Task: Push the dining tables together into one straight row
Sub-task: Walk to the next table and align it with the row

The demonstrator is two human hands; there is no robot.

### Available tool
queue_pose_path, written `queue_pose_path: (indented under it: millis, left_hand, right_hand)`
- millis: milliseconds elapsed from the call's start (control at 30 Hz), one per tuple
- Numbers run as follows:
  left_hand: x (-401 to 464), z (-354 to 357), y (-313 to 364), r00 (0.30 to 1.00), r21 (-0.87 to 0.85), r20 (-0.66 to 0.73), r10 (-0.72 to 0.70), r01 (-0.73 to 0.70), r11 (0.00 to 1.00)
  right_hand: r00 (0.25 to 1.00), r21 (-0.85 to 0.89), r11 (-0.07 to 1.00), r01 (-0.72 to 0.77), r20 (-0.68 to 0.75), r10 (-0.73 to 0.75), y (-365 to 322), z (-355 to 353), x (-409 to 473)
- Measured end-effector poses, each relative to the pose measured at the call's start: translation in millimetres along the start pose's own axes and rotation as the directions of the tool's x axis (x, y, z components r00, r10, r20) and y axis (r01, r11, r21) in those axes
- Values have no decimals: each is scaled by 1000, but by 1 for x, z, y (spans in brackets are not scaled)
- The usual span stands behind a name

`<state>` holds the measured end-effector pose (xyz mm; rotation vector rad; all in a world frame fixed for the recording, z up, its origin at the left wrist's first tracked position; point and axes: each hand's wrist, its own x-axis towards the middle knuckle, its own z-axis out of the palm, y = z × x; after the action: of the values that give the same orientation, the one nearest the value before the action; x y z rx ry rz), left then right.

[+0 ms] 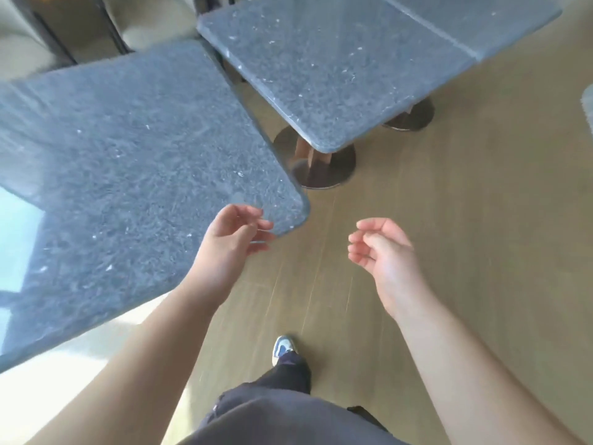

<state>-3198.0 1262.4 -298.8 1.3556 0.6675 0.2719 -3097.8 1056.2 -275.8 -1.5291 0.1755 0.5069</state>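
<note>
no readable text, label, brand, number or sign shows anywhere.

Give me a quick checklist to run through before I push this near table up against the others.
1. Left hand on the near table: not ok; it hovers by the rounded corner, fingers loosely curled, gripping nothing.
2. Right hand on the table: not ok; it hangs over the wooden floor, holding nothing.
3. Near table in line with the middle table: not ok; its top sits at an angle, with a wedge-shaped gap between them.
4. Middle table joined to the far table: ok; their edges meet along a straight seam.
5. Floor path clear: cannot tell; the round metal base shows, the near table's own base is hidden.
</note>
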Motion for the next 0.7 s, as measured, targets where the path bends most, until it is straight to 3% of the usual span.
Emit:
queue_pose_path:
  millis: [100, 200, 467, 600, 700]
  left_hand:
    - [22, -2, -3, 996, 5, -68, -60, 60, 998]
    - [40, -4, -8, 978, -28, -162, -129, 126, 992]
    - [67, 28, -47, 884, -152, -385, -266, 224, 963]
    - [76, 59, -68, 740, -397, -507, -442, 254, 882]
    - [89, 78, -92, 654, -589, -482, -583, 250, 769]
  right_hand:
    - [993, 7, 994, -110, 34, 110, -5, 16, 42]
    - [982, -103, 984, -148, 103, 158, -11, 29, 79]
    - [903, -281, 927, -248, 279, 326, -3, 32, 178]
    - [833, -453, 842, -293, 312, 458, 3, 21, 225]
    - [777, -516, 782, -351, 306, 550, 16, 23, 261]
